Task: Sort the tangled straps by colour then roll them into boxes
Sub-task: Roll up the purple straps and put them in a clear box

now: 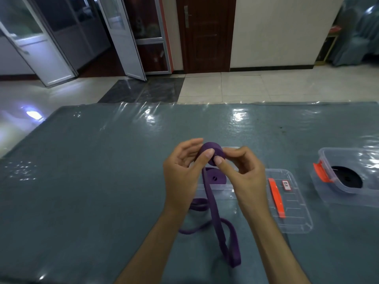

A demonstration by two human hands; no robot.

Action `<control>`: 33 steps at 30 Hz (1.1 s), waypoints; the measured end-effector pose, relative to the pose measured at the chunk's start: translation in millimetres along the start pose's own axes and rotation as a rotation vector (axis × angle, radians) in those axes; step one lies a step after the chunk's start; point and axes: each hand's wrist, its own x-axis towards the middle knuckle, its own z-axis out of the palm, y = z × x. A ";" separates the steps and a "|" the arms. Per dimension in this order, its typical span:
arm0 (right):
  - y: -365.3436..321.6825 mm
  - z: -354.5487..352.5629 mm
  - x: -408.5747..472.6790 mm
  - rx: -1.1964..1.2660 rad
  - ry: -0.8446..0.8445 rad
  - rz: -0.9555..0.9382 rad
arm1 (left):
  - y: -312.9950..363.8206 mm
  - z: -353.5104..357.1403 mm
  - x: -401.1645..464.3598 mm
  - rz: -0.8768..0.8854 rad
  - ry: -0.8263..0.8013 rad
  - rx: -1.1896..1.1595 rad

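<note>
Above the table's middle, both hands hold a partly wound purple strap roll (pixel 213 149). My left hand (pixel 184 173) grips it from the left with its thumb on the front. My right hand (pixel 244 173) pinches its right side. The strap's loose tail (pixel 217 220) hangs down and lies in loops on the table. Right under the hands stands a clear box (pixel 217 190) with a finished purple roll (pixel 216 178) inside.
A clear lid (pixel 291 206) with an orange clip and a label lies just right of the hands. Further right a clear box (pixel 348 177) with an orange latch holds a black roll (pixel 346 178). Glossy plastic covers the grey-blue table (pixel 92 181).
</note>
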 end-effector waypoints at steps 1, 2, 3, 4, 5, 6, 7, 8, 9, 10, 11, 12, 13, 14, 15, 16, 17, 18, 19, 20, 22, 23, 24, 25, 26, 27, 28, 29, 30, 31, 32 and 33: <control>-0.3 -0.6 -0.1 -0.005 -0.012 0.001 | 0.1 1.1 -1.8 0.005 0.033 -0.008; 0.0 -1.3 -0.5 0.003 -0.015 0.003 | -1.3 2.3 -4.2 0.007 0.050 -0.016; 0.1 -1.4 -0.9 0.011 -0.004 -0.001 | -3.1 3.1 -6.8 0.002 0.053 -0.027; -0.1 -1.1 -1.4 0.013 0.022 -0.016 | -5.0 3.5 -9.0 -0.006 0.038 -0.041; 0.5 -0.8 -1.7 0.018 0.052 -0.035 | -6.4 3.3 -10.4 -0.017 0.005 -0.056; 1.1 -0.6 -2.2 0.037 0.076 -0.050 | -7.3 2.9 -10.6 -0.024 -0.033 -0.064; 1.0 -0.4 -2.6 0.070 0.091 -0.050 | -6.8 1.8 -9.7 -0.023 -0.073 -0.063; 1.8 -1.0 -2.8 0.101 0.090 -0.043 | -5.8 1.0 -7.9 -0.013 -0.103 -0.052; 2.5 -2.4 -2.8 0.114 0.084 -0.033 | -4.5 1.0 -6.1 0.000 -0.124 -0.036; 2.3 -4.4 -2.4 0.109 0.081 -0.026 | -3.9 1.4 -4.9 0.004 -0.128 -0.025; 0.7 -6.2 -1.3 0.093 0.078 -0.020 | -2.9 2.7 -4.9 -0.005 -0.104 -0.033; -0.9 -8.1 0.2 0.073 0.077 -0.022 | -2.3 4.5 -6.2 -0.024 -0.066 -0.055; -2.8 -9.4 1.4 0.055 0.075 -0.029 | -2.7 6.7 -8.2 -0.045 -0.032 -0.069; -4.5 -10.0 2.4 0.044 0.070 -0.047 | -4.7 8.8 -10.3 -0.059 -0.012 -0.075; -7.2 -8.4 3.6 0.044 0.070 -0.066 | -8.0 10.0 -11.5 -0.065 -0.012 -0.079; -8.5 -6.7 3.9 0.051 0.074 -0.084 | -11.1 10.4 -11.6 -0.073 -0.025 -0.089; -9.2 -5.6 3.3 0.068 0.083 -0.090 | -12.1 10.2 -10.3 -0.084 -0.051 -0.105; -8.2 -5.1 3.4 0.088 0.086 -0.091 | -11.5 10.0 -7.3 -0.089 -0.080 -0.122; -8.6 -5.0 3.8 0.102 0.086 -0.084 | -9.6 10.3 -3.9 -0.089 -0.101 -0.135; -8.3 -6.5 4.9 0.098 0.085 -0.074 | -6.9 11.3 -0.7 -0.085 -0.097 -0.137; -8.2 -9.8 9.6 0.079 0.067 -0.047 | -1.4 15.0 1.0 -0.074 -0.025 -0.130; -10.6 -9.8 12.5 0.081 0.057 -0.036 | -0.5 16.4 0.4 -0.071 0.011 -0.123; -12.7 -9.1 15.5 0.071 0.056 -0.046 | -1.1 17.4 -0.5 -0.069 0.029 -0.114; -15.2 -7.2 18.0 0.058 0.060 -0.072 | -2.4 16.8 -0.3 -0.064 0.017 -0.107; -17.3 -5.0 19.6 0.052 0.060 -0.102 | -3.2 14.7 1.4 -0.046 -0.023 -0.099; -19.6 -3.2 20.6 0.064 0.052 -0.117 | -3.4 11.7 4.7 -0.013 -0.074 -0.088; -19.2 -3.5 22.2 0.073 0.041 -0.114 | -1.8 8.8 9.1 0.026 -0.116 -0.069; -18.3 -4.5 24.3 0.084 0.021 -0.090 | 0.4 7.0 14.4 0.068 -0.135 -0.039; -17.7 -6.0 26.1 0.091 -0.007 -0.060 | 2.5 6.3 18.2 0.099 -0.124 -0.004; -19.0 -6.6 28.8 0.085 -0.030 -0.037 | 3.7 6.8 20.0 0.120 -0.088 0.021; -20.3 -6.8 31.5 0.056 -0.043 -0.049 | 4.4 8.1 19.7 0.127 -0.042 0.034; -22.6 -5.3 33.7 0.015 -0.039 -0.087 | 3.6 9.3 18.3 0.131 -0.008 0.041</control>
